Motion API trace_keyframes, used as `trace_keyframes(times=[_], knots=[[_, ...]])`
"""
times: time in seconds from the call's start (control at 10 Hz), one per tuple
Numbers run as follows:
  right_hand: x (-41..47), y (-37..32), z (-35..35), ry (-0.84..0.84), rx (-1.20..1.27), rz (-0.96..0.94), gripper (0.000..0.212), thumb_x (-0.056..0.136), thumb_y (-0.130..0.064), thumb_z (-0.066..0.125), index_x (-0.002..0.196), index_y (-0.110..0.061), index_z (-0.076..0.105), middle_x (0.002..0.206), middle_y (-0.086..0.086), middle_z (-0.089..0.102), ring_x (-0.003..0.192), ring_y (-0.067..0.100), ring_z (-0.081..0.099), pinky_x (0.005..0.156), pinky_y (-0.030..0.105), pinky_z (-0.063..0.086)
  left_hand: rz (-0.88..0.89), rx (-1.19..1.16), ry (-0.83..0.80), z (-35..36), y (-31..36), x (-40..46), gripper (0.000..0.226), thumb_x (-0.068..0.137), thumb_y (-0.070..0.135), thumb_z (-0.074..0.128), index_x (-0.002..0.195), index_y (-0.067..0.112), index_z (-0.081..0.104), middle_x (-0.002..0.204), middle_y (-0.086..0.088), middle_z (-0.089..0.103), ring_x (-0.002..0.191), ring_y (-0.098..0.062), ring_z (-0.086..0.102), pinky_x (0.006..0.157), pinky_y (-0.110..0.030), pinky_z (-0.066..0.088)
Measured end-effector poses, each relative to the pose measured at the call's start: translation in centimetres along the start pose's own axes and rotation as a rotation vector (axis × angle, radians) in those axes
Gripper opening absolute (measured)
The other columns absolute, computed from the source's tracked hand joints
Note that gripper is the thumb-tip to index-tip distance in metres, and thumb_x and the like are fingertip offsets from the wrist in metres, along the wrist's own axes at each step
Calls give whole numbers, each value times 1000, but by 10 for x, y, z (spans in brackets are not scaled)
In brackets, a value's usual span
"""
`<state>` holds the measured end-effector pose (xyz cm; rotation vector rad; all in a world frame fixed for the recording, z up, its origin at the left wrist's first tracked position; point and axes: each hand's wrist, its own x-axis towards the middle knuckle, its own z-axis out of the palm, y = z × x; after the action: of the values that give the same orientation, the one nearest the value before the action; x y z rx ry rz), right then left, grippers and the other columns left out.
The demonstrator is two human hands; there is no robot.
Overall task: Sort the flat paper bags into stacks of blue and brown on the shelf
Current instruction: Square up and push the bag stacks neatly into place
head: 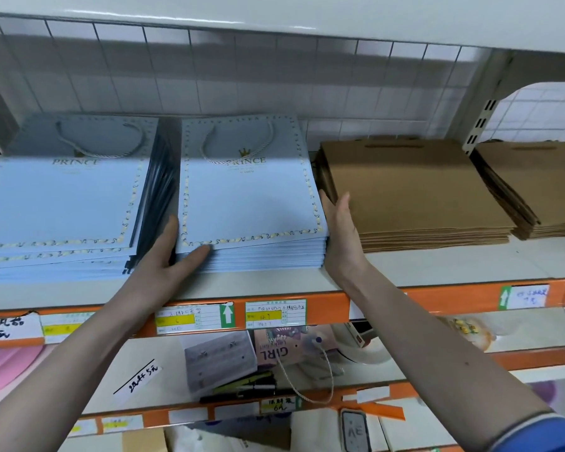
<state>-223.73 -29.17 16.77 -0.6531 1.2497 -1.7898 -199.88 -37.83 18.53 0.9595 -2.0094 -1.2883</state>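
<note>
Two stacks of flat light-blue "PRINCE" paper bags lie on the white shelf [437, 265]. The middle blue stack [248, 197] sits between my hands. My left hand [167, 252] presses its left side, fingers straight along the edge and thumb on the front corner. My right hand [340, 230] presses flat against its right side. The other blue stack [59, 203] lies at the left. Right of my right hand lies a brown bag stack [411, 190], with a second brown stack [535, 187] at the far right.
Dark bag edges [157, 197] stand in the gap between the two blue stacks. The shelf's orange front rail [437, 298] carries paper labels. Lower shelves hold a clear plastic box [219, 360], pens and a pink "GIRL" bag [281, 347]. An upper shelf hangs overhead.
</note>
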Motion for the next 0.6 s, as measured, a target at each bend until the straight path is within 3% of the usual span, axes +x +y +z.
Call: trace_keyframes(times=[0.1,0.2,0.3,0.4,0.5,0.6], knots=[[1,-3,-4,74,69,16,69,92,-68,17,147,-28,31,133,-4,55,130,23,45,98,37,41,19,-17,2,-1,-1,3,56,93,38,50,142,47,24,109,53,32,104,25,39,91,-10,28],[4,-3,-3,95,51,45,72,89,-73,19,145,-30,36,135,-1,55,126,24,50,95,38,45,17,-38,-20,-5,-6,5,53,93,40,49,141,51,28,120,50,37,102,35,35,86,-5,28],[6,-3,1,76,3,35,69,91,-69,19,143,-29,40,129,1,60,117,23,58,96,39,47,-6,-25,-20,-8,-8,8,53,93,45,48,141,53,28,134,39,38,124,13,35,100,-19,27],[4,-7,9,110,-54,26,63,95,-64,17,144,-29,35,136,1,55,123,22,53,104,43,41,-8,-3,-30,-10,-10,10,51,95,41,46,142,50,28,135,36,40,125,8,35,99,-20,26],[1,-5,14,205,-229,-8,64,95,-62,22,147,-26,29,149,-3,37,138,17,34,114,35,24,-1,11,-21,-10,-9,12,50,96,40,44,142,49,27,135,36,37,125,8,34,99,-21,26],[-9,-7,20,247,-364,-67,62,95,-59,23,147,-25,27,152,-5,30,140,13,28,110,29,23,-6,-3,18,-8,-7,12,52,99,35,41,146,45,20,134,38,26,123,11,25,100,-18,21]])
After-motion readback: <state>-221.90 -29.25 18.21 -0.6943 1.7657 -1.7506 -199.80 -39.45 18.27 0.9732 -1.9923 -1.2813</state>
